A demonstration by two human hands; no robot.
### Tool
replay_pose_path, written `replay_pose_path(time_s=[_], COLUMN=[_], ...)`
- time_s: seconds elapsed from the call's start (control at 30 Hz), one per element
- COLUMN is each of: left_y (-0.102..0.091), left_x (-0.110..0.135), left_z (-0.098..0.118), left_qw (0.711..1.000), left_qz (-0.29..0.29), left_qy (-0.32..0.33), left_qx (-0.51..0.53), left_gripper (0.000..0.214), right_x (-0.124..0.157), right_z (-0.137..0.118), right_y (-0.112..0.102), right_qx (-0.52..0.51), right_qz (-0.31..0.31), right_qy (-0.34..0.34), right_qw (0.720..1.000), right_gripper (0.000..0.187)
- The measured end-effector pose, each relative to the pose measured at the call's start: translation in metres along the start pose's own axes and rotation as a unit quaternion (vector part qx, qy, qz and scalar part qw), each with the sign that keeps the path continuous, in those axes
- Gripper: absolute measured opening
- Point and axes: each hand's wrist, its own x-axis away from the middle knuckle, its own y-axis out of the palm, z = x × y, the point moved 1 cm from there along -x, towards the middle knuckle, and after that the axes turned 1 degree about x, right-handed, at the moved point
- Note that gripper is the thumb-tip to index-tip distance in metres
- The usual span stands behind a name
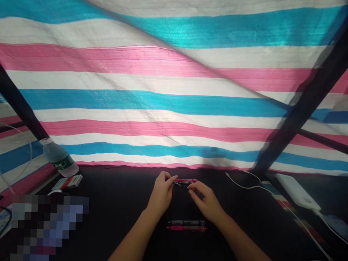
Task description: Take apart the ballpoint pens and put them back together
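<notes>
A pink pen [186,180] and a slim dark pen [180,185] are being held together, crossing at a shallow angle, above a black tabletop [117,197]. Both are being gripped at the centre of the view, between the two hands. The left hand [161,191] is being kept at the near ends, with its fingers [168,177] closed around them. The right hand [206,200] is being brought in from the other side, with its fingers [193,186] closed on the slim dark pen; whether they are also gripping the pink pen cannot be told.

Directly below the pink pen, a grey-and-black pen [186,222] and a second pink pen [186,228] are being left lying side by side on the tabletop. Well to the left of the pink pen, a water bottle [59,158] is being rested on its side, with a red-and-white carton [67,182] just below it. Lower still, a pixelated patch [49,229] is being shown, its contents hidden. To the right of the pink pen, a white power bank [297,191] is being fed by a white cable [246,184] that is trailing across the tabletop. Behind the pink pen, a striped pink, white and blue tarpaulin [174,107] is being stretched over a black frame bar [306,97].
</notes>
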Motion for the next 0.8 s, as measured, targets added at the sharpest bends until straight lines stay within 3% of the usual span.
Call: replay_pose_path(time_s=[0.1, 0.2, 0.5, 0.67, 0.8], left_y=[-0.001, 0.001, 0.009, 0.010, 0.012], left_x=[0.001, 0.002, 0.007, 0.008, 0.005], left_z=[0.001, 0.004, 0.014, 0.023, 0.024], left_qw=[0.994, 0.988, 0.986, 0.975, 0.949], left_qz=[-0.035, -0.068, -0.157, -0.183, -0.139], left_qy=[0.038, 0.061, 0.054, -0.019, -0.116], left_qx=[-0.095, -0.122, -0.002, 0.125, 0.260], left_gripper=[0.045, 0.040, 0.030, 0.033, 0.034], right_x=[0.001, 0.001, -0.001, 0.000, 0.001], right_z=[0.003, 0.007, 0.012, 0.014, 0.019], right_y=[0.001, 0.003, 0.007, 0.008, 0.008], right_qx=[0.012, 0.015, -0.069, -0.127, -0.195], right_qz=[-0.007, -0.019, 0.000, -0.031, -0.025], right_qy=[-0.007, 0.000, 0.084, 0.100, 0.079], right_qw=[1.000, 1.000, 0.994, 0.986, 0.977], right_gripper=[0.016, 0.015, 0.013, 0.023, 0.031])
